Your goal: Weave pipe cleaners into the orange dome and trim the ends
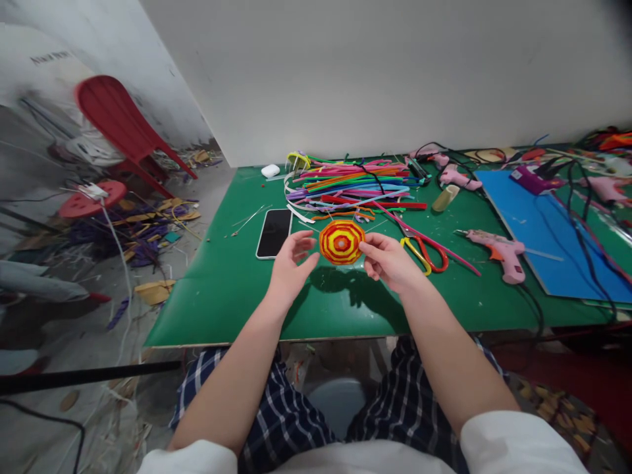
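One red-and-yellow octagonal disc point(342, 242), concentrically banded, without evident long axis, is held above the green table point(222, 289), its right edge clamped in the right hand's point(392, 262) fingers, the left hand point(292, 261) just beyond its left edge, fingers parted, apparently not touching.

Green table point(212, 289): phone point(274, 234), scissors point(422, 249), pipe cleaners point(345, 184).

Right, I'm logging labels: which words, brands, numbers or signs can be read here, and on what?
No text is readable for certain.
White surface, upper left: dark lettering, too blurred to read.
Nearest pink glue gun: any marking too small to read.
Phone: no text visible.
Striped disc: none visible.
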Motion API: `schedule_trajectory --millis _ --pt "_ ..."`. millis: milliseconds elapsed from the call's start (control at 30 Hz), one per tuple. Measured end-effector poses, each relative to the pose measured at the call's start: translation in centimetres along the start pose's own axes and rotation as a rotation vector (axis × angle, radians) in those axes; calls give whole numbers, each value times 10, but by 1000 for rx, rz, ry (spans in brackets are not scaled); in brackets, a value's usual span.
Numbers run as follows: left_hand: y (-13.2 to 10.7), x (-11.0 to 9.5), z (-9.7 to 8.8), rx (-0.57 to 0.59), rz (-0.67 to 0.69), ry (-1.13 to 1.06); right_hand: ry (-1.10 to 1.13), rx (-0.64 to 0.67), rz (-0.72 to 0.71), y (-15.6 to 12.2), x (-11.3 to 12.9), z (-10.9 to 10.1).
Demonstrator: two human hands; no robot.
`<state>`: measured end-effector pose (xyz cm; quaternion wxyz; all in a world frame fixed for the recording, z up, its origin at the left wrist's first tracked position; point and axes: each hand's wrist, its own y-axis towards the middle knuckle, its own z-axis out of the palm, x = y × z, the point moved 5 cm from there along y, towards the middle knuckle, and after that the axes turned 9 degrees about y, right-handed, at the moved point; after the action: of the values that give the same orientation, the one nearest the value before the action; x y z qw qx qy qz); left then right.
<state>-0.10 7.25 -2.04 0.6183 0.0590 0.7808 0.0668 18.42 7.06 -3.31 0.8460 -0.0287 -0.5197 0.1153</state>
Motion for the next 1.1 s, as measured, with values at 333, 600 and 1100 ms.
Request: schedule_trajectory --millis 333,600,1100 --pt "-14 14 26 91 -294 -203 88 -17 -12 4 -9 4" --pt "-16 18 32 210 -452 -392 117 12 55 6 -18 7" --pt "-16 24 31 151 -529 -468 186 -6 79 7 -25 10"
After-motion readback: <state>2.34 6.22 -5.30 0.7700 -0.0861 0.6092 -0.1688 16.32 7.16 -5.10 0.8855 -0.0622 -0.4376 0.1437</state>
